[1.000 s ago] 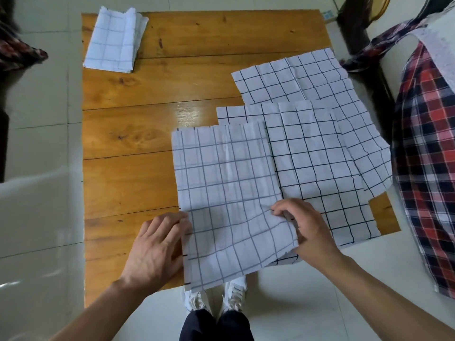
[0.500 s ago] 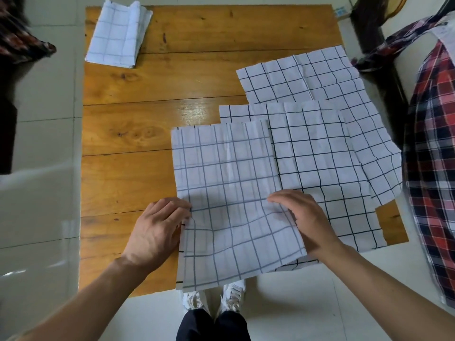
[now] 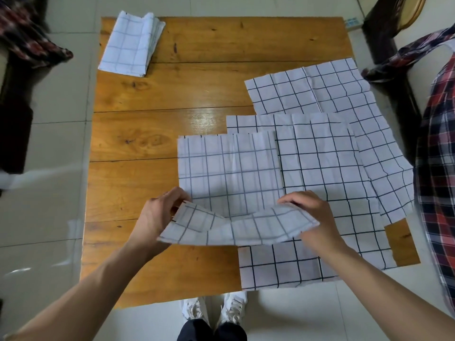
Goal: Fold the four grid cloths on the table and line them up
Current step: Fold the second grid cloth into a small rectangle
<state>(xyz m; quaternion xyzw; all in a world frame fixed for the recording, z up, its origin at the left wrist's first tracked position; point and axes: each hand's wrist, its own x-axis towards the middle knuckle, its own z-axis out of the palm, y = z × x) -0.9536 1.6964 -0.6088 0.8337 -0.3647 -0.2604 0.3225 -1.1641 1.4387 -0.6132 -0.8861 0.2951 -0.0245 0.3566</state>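
Nearest the camera, the person's white shoes (image 3: 214,313) stand at the desk (image 3: 138,183) edge, both arms reaching forward over it. The left hand (image 3: 157,215) and the right hand (image 3: 310,212) each pinch a near corner of the top grid cloth (image 3: 229,173), fingers curled round the hem, and hold that edge raised off the wood — one hand per corner keeps the edge taut and level, so the fold should land square rather than skewed. The lifted flap sags a little between the hands; the far part of the cloth lies flat on the desk, likely serving as the anchor for the fold.

Under and to the right of it lies a second grid cloth (image 3: 320,168), spread open, its near edge hanging just past the desk's front. Beyond that a third grid cloth (image 3: 307,89) lies open, overlapped by the second and drooping over the right side — both apparently waiting their turn.

At the far left corner sits a folded grid cloth (image 3: 130,45), well apart from the rest, probably the start of the line.
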